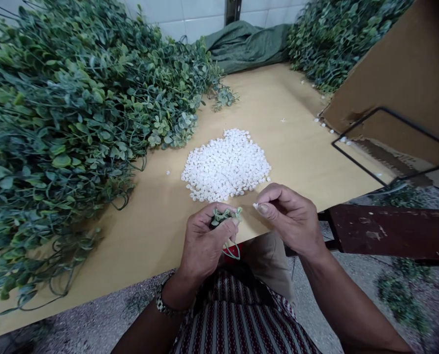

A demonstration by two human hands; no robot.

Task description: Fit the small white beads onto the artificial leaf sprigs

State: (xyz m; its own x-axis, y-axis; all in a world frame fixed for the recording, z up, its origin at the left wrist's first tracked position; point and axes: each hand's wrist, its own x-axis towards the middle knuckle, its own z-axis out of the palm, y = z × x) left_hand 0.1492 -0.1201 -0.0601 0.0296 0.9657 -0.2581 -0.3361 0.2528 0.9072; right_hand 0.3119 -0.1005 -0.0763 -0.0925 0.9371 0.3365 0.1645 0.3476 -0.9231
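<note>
Closed around a small sprig of artificial leaves [225,216], my left hand [206,241] is over the table's front edge. A thin green stem loops down below its fingers. My right hand [293,219] pinches a tiny white piece [256,205] between thumb and forefinger, a short gap to the right of the sprig. Just beyond both hands lies a heap of small round white pieces [227,164] on the tan tabletop [160,216]. The white piece in the right fingertips is mostly covered, and it does not touch the sprig.
A big pile of artificial greenery [75,93] covers the table's left side. More greenery [348,39] lies at back right, by a cardboard sheet [396,78] and black wire frame [374,174]. Green cloth [249,46] lies along the wall. A dark red bench [389,231] stands at right.
</note>
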